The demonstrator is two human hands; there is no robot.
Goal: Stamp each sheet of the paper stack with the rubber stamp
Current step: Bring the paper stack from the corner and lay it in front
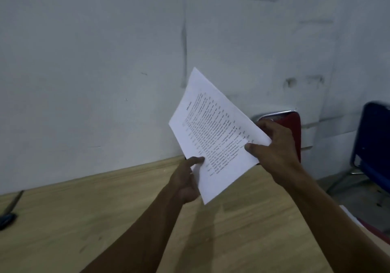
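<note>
Paper stack: a sheaf of white printed sheets (pixel 213 133) is held up in the air above the bench, tilted, with its top corner pointing toward 12 o'clock and its lower corner toward 6 o'clock. Lines of small black print are seen on the top sheet; the words are too blurred to be read.

Left hand: the left hand (pixel 186 180) is closed on the lower left edge of the sheets, at about 7 o'clock of the stack, thumb pressed on the printed face. Its grip is tight on the paper.

Right hand: the right hand (pixel 274 146) is clamped on the right corner of the sheets, at about 4 o'clock of the stack, thumb on top and fingers wrapped behind. Its grip is likewise closed on the paper.

Bench: a light wooden bench (pixel 84 220) is spread below both forearms, set against a pale grey wall (pixel 95 61).

Scissors: what appear to be dark-handled scissors (pixel 9 211) are lying at the bench's far left edge, at 9 o'clock, well apart from the hands.

Chairs: a red chair (pixel 292 125) is partly hidden behind the right hand, and a blue chair (pixel 375 142) is seen at 3 o'clock.
</note>
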